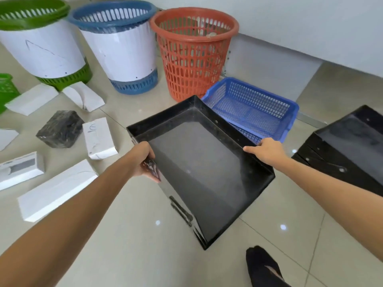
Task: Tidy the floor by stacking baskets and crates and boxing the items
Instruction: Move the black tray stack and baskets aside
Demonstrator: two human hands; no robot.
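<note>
A large black crate (pixel 207 129) is held above the tiled floor, its open top facing me. My left hand (pixel 145 160) grips its left rim, and my right hand (pixel 267 150) grips the right rim. Behind it a blue mesh tray (pixel 255 106) lies on the floor. Another black crate (pixel 350 150) stands at the right. Three round baskets stand at the back: green (pixel 37 11), blue (pixel 112 13) and orange (pixel 192 54). The green and blue ones are wrapped in white paper.
Several white boxes (pixel 56 189) and a black wrapped block (pixel 60 129) are scattered on the floor at left. A small green basket (pixel 6 90) shows at the left edge. My dark-socked foot (pixel 263 266) is at the bottom. A white wall runs behind.
</note>
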